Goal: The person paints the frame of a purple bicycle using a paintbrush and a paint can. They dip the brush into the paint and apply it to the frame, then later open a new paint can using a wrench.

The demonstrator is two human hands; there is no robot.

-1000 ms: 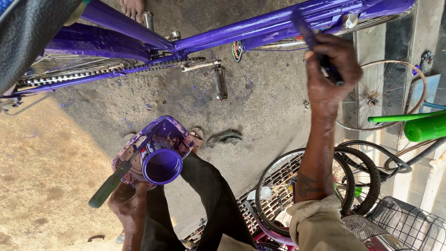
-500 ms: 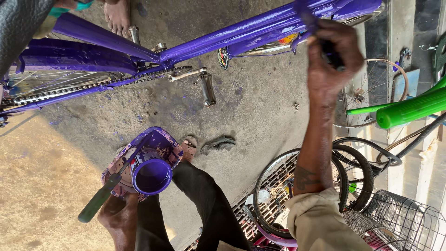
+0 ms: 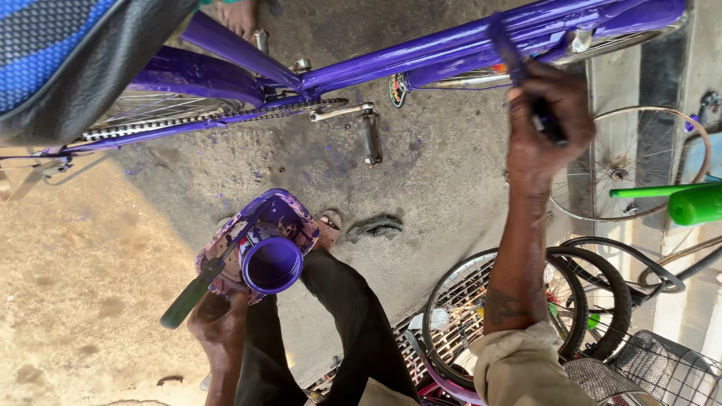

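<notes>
Right hand (image 3: 545,124) with brush (image 3: 519,68) now higher along purple frame (image 3: 451,53).

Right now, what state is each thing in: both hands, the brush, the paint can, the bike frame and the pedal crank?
Right hand: raised, shut on the paintbrush.
Paintbrush: tip on the frame tube.
Left hand: holding the paint can and a green-handled tool.
Paint can: open, purple inside.
Bike frame: glossy purple.
Pedal crank: bare metal, unpainted.

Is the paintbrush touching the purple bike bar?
Touching. In the head view, the paintbrush in the right hand lies with its tip on the purple bike frame, no gap showing.
</notes>
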